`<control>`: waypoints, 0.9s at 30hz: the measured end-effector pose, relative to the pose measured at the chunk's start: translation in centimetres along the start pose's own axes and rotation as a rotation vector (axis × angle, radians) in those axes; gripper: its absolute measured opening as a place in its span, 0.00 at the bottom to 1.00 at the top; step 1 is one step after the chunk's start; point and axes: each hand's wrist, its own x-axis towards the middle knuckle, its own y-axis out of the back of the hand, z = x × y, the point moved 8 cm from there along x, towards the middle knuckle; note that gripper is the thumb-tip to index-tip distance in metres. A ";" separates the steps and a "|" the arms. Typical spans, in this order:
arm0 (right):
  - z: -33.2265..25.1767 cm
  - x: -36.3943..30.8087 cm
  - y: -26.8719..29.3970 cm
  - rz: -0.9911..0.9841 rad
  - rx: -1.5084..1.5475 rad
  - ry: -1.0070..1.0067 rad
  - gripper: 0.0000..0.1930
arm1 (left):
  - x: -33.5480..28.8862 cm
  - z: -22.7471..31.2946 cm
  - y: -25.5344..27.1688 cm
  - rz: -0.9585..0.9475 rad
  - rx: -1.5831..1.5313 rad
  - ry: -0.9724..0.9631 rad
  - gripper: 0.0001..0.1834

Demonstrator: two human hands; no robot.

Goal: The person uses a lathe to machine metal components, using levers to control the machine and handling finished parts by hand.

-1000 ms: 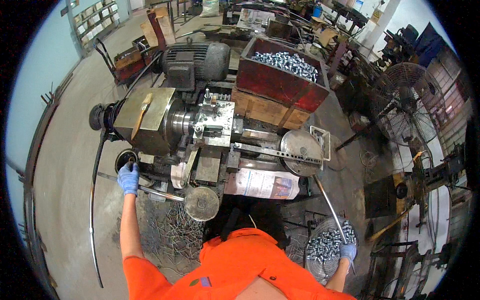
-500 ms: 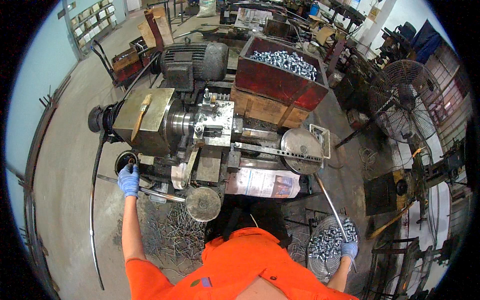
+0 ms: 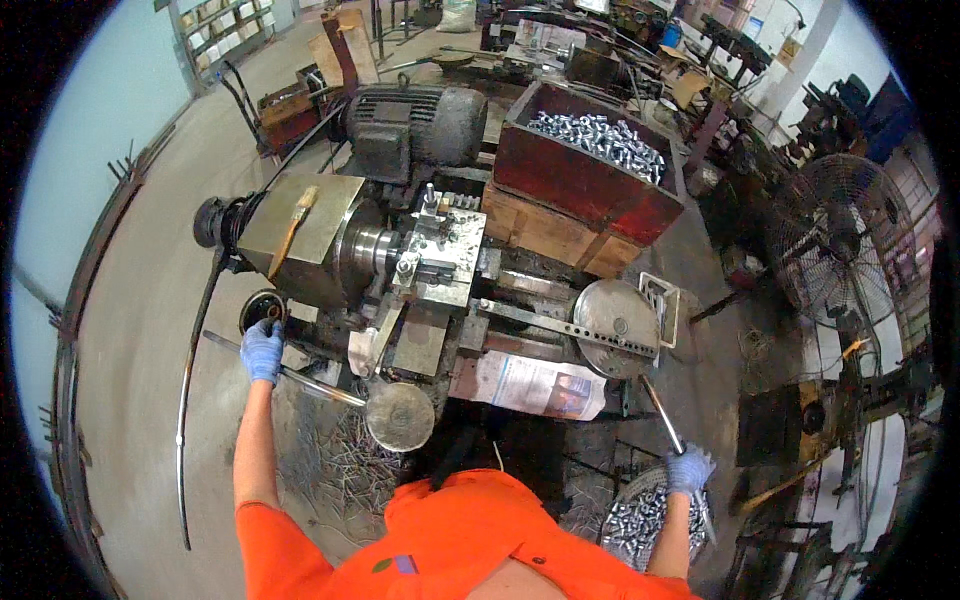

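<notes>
My left hand (image 3: 263,352), in a blue glove, reaches to a round dark cup (image 3: 247,318) at the left of the lathe-like machine. Its fingers are drawn together at the cup's mouth; what they hold is hidden. My right hand (image 3: 689,468), gloved too, is wrapped round a metal lever (image 3: 658,408) that slants down from a steel disc (image 3: 612,300). Below that hand stands a basket (image 3: 607,528) of small shiny metal parts (image 3: 640,515). Between my hands are the steel tool block (image 3: 447,245) and the chuck (image 3: 373,250).
A red bin (image 3: 570,175) of metal parts stands on a wooden crate (image 3: 550,228) behind the machine. A motor (image 3: 415,125) is beside it. A brush (image 3: 297,225) lies on the machine housing. Metal scrap (image 3: 350,455) covers floor below. A large fan (image 3: 840,240) stands right.
The whole view has shifted and tilted. My right hand, still round the lever, is nearer to the steel disc. My left hand stays at the cup, its fingers lower over the mouth.
</notes>
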 end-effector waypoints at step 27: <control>-8.1 1.5 -4.0 0.078 0.510 0.203 0.21 | -6.0 -10.4 -14.2 -0.309 0.336 -0.366 0.23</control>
